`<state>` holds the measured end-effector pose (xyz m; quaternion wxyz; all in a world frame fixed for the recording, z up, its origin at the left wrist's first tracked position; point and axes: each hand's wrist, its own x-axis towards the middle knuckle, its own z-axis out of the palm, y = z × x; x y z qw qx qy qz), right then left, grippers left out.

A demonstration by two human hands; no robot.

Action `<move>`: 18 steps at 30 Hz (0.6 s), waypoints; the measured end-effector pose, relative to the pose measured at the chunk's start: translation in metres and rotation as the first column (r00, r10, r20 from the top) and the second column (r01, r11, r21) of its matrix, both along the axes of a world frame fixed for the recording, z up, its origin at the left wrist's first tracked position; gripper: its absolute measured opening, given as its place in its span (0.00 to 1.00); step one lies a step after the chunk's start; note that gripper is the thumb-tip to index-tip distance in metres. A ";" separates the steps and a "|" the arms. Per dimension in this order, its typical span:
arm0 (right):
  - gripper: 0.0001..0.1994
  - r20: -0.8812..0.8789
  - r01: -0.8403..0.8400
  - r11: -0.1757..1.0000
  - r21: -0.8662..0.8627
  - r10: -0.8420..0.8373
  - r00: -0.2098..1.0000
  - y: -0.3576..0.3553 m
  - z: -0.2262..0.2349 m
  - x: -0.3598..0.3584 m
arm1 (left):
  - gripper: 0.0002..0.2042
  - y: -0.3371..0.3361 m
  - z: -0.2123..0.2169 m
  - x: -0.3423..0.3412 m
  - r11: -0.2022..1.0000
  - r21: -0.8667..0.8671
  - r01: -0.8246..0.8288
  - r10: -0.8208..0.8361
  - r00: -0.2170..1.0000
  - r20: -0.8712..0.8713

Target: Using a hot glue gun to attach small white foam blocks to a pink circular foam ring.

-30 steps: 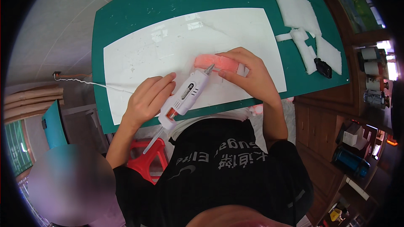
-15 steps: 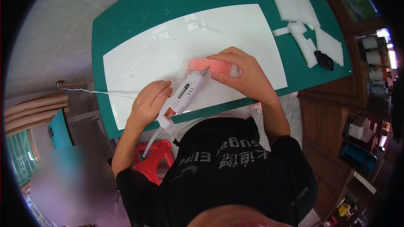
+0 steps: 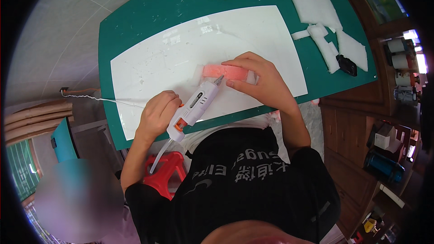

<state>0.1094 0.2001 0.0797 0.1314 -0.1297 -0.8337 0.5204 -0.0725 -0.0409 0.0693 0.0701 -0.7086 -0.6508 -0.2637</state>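
My left hand (image 3: pixel 159 114) is closed on a white hot glue gun (image 3: pixel 197 102) with an orange trigger. Its metal nozzle points up and to the right, close to the lower edge of a pink soft-looking block (image 3: pixel 224 71). From the gun's rear a whitish glue stick (image 3: pixel 159 157) sticks out. My right hand (image 3: pixel 258 77) grips the right end of the pink block between thumb and fingers. Under the block, strips of white wadding (image 3: pixel 198 73) show at both ends. I cannot tell whether the nozzle touches the block.
A glossy white sheet (image 3: pixel 153 63) lies on the green tabletop (image 3: pixel 131 22). White wadding pieces (image 3: pixel 314 7) and a black object (image 3: pixel 346 65) are at the far right. A white cord (image 3: pixel 97 98) runs left to the wall. Below stands a red stool (image 3: pixel 165 176); a blurred person (image 3: pixel 81 203) is lower left.
The glue gun has shifted slightly down and to the left, its nozzle drawing back a little from the pink block. My left fingers have curled in more. My right hand stays nearly still.
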 end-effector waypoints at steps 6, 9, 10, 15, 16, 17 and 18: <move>0.19 -0.059 0.024 0.999 0.024 -0.023 0.998 0.003 -0.008 0.000 | 0.12 -0.002 0.002 0.003 1.000 0.006 0.011 -0.011 1.000 -0.019; 0.19 -0.062 0.018 1.000 0.020 -0.017 0.998 0.001 -0.006 0.000 | 0.12 -0.005 -0.001 0.002 1.000 0.003 -0.006 0.007 1.000 -0.015; 0.19 -0.062 0.016 1.000 0.020 -0.015 0.998 0.001 -0.006 -0.001 | 0.13 -0.008 -0.002 0.001 1.000 -0.007 -0.006 0.006 1.000 -0.030; 0.18 -0.063 0.016 1.000 0.005 -0.015 0.998 0.004 -0.009 0.000 | 0.14 -0.016 0.003 -0.004 0.999 0.026 -0.040 0.043 0.992 -0.115; 0.18 -0.063 0.021 1.000 0.005 -0.020 0.998 0.004 -0.007 0.001 | 0.14 -0.024 0.002 -0.009 0.993 0.044 -0.108 0.112 0.989 -0.093; 0.19 -0.043 0.019 1.000 -0.002 -0.019 0.999 0.005 -0.004 0.003 | 0.14 -0.029 0.001 -0.015 0.984 0.060 -0.168 0.172 0.983 -0.069; 0.19 -0.023 0.014 1.000 -0.007 -0.014 1.000 0.005 -0.002 0.004 | 0.14 -0.034 -0.003 -0.023 0.986 0.061 -0.158 0.162 0.984 -0.069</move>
